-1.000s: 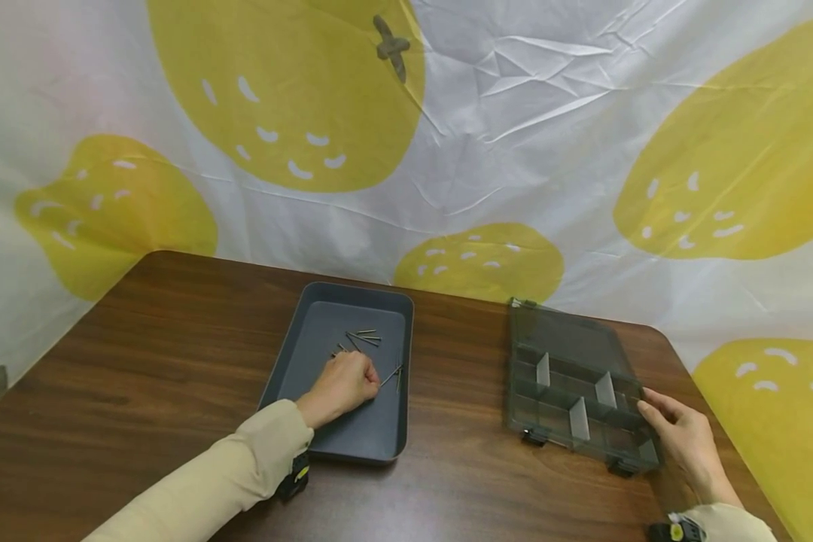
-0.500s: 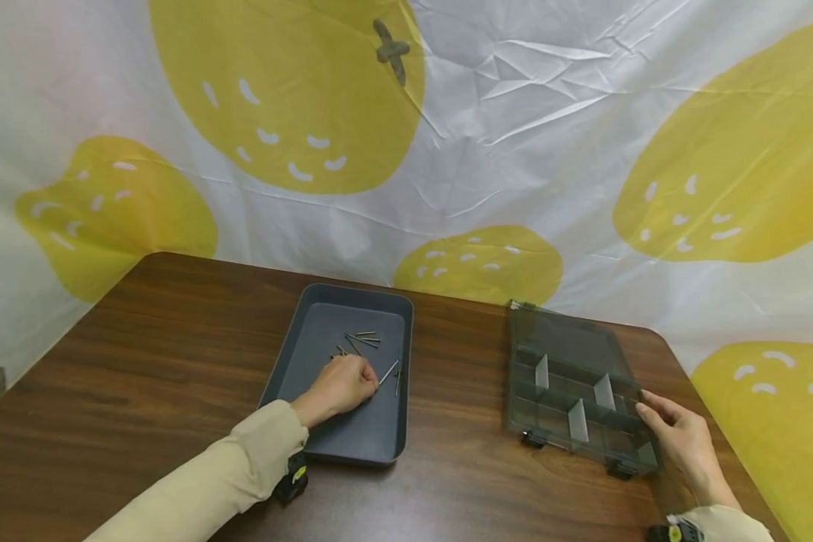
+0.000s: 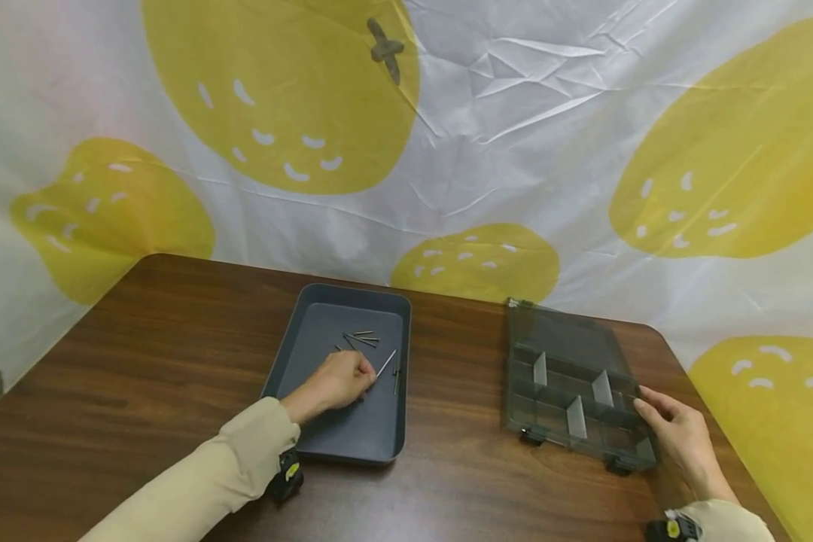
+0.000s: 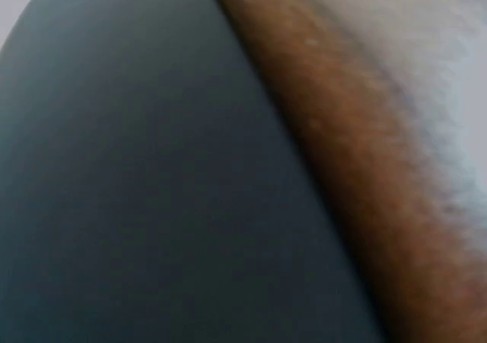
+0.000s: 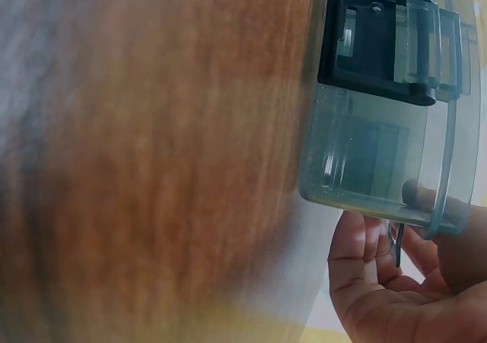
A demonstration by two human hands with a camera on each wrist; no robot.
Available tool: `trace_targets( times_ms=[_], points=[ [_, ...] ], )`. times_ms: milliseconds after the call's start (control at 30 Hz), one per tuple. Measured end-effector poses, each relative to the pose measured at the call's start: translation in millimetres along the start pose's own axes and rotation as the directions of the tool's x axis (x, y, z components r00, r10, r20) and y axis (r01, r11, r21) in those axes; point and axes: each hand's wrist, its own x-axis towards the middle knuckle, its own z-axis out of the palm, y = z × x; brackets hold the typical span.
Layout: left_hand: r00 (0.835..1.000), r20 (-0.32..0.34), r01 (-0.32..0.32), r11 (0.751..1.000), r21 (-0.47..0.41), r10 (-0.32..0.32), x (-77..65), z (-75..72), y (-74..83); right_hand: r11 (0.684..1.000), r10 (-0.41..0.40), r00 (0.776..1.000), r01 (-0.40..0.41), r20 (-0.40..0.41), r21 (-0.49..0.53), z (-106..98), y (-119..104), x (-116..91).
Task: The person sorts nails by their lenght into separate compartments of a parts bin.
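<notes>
In the head view my left hand (image 3: pixel 339 382) is over the dark grey tray (image 3: pixel 286 376), pinching a thin silvery nail (image 3: pixel 385 363) that slants up to the right from the fingertips. Several more nails (image 3: pixel 363 339) lie loose in the tray beyond the hand, and others along its right wall. My right hand (image 3: pixel 680 436) holds the right end of a see-through grey compartment box (image 3: pixel 562 329). In the right wrist view, the thumb overlaps the box's upper rim and the fingers (image 5: pixel 351 255) are at its end wall, beside a thin dark piece (image 5: pixel 398 246).
Pale dividers (image 3: pixel 576 416) stand inside the box, and black latches (image 3: pixel 532 436) sit on its front side. Both tray and box stand on a brown wooden table (image 3: pixel 454 421). A white cloth with yellow fruit prints (image 3: pixel 477 260) hangs right behind the table.
My left hand has drawn slightly left and toward me, with the pinched nail now showing more plainly. The right hand stays at the box.
</notes>
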Motion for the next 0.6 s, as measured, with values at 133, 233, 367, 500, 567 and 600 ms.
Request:
trace_targets(
  times_ms=[133, 233, 367, 500, 567, 600],
  points=[
    [1.0, 0.012, -0.015, 1.0, -0.019, 0.015, 1.4, -4.1, 5.3, 1.0, 0.005, 1.0, -0.005, 0.002, 0.004, 0, -1, -2],
    [0.999, 0.018, -0.035, 0.999, -0.024, 0.035, 3.4, -5.2, 10.2, 1.0, 0.013, 1.0, -0.013, 0.01, 0.015, -1, -1, -2],
    [0.997, 0.015, -0.073, 0.996, -0.046, 0.073, 7.1, -4.3, 19.6, 1.0, 0.015, 1.0, -0.015, 0.009, 0.019, -1, -2, -3],
    [0.994, 0.017, -0.107, 0.991, -0.083, 0.109, 9.5, -1.8, 33.2, 1.0, 0.011, 1.0, -0.011, 0.0, 0.021, 1, -2, -4],
    [0.991, 0.024, -0.125, 0.988, -0.095, 0.128, 10.6, 0.7, 40.2, 0.999, 0.008, 1.0, -0.008, 0.0, 0.035, 1, -2, -4],
    [0.99, 0.027, -0.134, 0.986, -0.102, 0.137, 11.3, 2.4, 43.5, 0.999, 0.009, 1.0, -0.009, 0.0, 0.041, 2, -2, -4]
  ],
)
